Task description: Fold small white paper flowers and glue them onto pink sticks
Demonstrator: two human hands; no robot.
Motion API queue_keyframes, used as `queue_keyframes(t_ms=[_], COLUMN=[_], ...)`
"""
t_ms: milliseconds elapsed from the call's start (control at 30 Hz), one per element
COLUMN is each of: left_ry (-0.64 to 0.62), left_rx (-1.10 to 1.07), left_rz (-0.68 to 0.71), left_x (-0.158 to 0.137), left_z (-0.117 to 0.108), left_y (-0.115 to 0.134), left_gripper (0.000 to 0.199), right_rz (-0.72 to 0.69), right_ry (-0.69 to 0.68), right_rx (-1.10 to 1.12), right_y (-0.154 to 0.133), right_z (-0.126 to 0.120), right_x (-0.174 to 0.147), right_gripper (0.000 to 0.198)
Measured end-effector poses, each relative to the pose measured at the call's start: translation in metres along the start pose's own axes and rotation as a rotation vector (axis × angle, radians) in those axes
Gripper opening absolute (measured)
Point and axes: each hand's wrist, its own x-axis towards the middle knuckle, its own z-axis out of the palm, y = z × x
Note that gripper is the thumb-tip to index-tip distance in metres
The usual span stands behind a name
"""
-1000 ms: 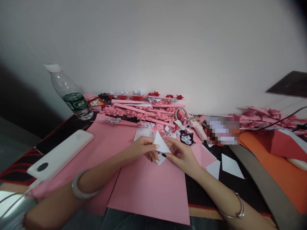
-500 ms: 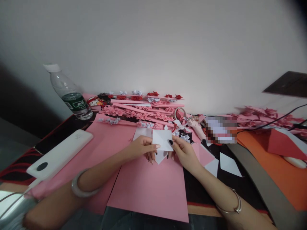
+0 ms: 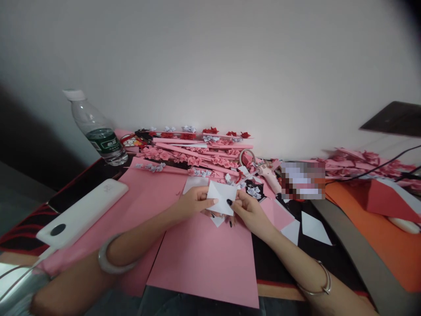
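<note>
A small white paper square [image 3: 221, 195] with diagonal creases is held up between both hands. My left hand [image 3: 197, 201] pinches its left edge, thumb on the front and fingers behind. On the right edge, my right hand [image 3: 247, 208] grips with a dark-nailed thumb laid on the front. A pointed white corner shows below the square, behind it; whether it belongs to the same paper I cannot tell. Under the hands lies a large pink paper sheet [image 3: 204, 263]. Some fingertips are partly hidden behind the square.
Pink paper flower stems [image 3: 197, 153] are piled along the wall. A water bottle [image 3: 103, 138] and white power bank [image 3: 83, 210] are at left. A pink glue gun [image 3: 269, 177], tape roll [image 3: 246, 157], loose white paper [image 3: 315, 227] and orange sheet [image 3: 371, 237] lie to the right.
The white square has tipped slightly and covers more of the pointed corner below it. My right thumb has slid a little inward and down. Both hands keep hold of the paper.
</note>
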Motion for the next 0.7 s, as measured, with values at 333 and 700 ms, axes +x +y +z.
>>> queue_keyframes(t_ms=[333, 700], left_ry=[0.041, 0.014], left_rx=[0.243, -0.195], left_rz=[0.057, -0.020], left_x=[-0.001, -0.003], left_z=[0.001, -0.007], left_y=[0.002, 0.003], left_gripper=[0.020, 0.027], right_rz=[-0.042, 0.049], right_ry=[0.142, 0.072], right_rx=[-0.147, 0.445], right_y=[-0.010, -0.006], right_z=[-0.001, -0.011], right_x=[-0.001, 0.001], right_gripper=[0.018, 0.022])
